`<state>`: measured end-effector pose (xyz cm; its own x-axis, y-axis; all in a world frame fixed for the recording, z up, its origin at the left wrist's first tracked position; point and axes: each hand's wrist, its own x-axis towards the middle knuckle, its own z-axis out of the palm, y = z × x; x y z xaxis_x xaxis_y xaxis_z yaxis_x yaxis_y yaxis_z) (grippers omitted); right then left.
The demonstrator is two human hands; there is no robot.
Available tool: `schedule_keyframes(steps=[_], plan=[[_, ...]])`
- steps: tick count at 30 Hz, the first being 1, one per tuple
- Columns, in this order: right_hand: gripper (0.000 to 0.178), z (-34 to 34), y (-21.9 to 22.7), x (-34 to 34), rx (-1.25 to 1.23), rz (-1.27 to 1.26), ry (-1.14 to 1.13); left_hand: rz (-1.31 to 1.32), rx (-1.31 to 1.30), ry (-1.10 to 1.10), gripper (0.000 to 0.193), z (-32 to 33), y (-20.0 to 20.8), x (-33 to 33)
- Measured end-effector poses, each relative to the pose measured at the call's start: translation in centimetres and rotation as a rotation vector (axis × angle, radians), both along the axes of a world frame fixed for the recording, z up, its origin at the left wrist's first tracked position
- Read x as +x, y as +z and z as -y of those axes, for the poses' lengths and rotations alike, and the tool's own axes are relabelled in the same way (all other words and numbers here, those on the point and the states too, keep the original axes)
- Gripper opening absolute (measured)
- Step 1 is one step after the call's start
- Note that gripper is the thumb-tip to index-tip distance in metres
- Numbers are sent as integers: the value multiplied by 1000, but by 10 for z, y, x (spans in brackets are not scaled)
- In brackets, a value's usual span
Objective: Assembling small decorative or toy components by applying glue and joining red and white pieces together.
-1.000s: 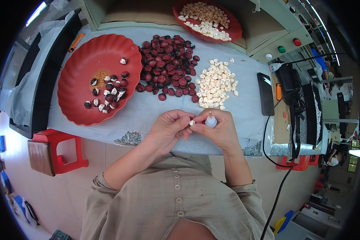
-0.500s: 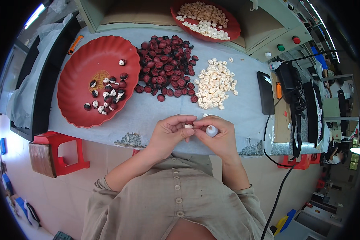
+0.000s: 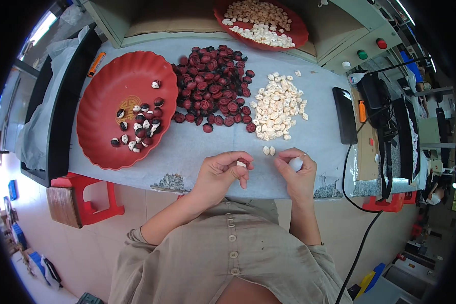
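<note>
Pale blue-grey sheeting covers a wide table (image 3: 213, 143), and a person is working there with bare hands. At the back stands a grey-green metal cabinet (image 3: 339, 62), its front open. On the table's left side sits a big round red plate with a wavy rim (image 3: 99, 99), with some red, black and white bits in it. A second red plate (image 3: 301, 34), full of creamy bits, sits in the cabinet's opening. Between the two plates is a big heap of dark red and black curly pieces (image 3: 215, 83). Beside it is a smaller heap of cream, seed-shaped pieces (image 3: 277, 109).

The left hand (image 3: 220, 172) is half curled, pinching a small white piece (image 3: 241, 164) near the table's front edge. The right hand (image 3: 301, 175) is curled around a small white bottle (image 3: 296, 163), its thumb a little apart. Just past that thumb lie two cream pieces (image 3: 269, 150), side by side. I can't tell if the hand touches them.
</note>
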<state>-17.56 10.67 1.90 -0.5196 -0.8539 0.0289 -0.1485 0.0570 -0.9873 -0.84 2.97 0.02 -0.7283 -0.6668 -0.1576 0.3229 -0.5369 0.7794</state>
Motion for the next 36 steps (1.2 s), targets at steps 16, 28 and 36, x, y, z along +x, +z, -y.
schedule_keyframes(steps=[16, 28, 36], plan=[[9, -1, -1, 1, -17, 30, -12, 65, -79, -38, 19, 0, 4, 2], [10, 0, -3, -2, -64, 67, 4, 1174, -855, 519, 14, 83, 61, 100], [9, -3, -5, -3, -69, 120, -2, 818, -1375, 508, 19, 56, 45, 30]])
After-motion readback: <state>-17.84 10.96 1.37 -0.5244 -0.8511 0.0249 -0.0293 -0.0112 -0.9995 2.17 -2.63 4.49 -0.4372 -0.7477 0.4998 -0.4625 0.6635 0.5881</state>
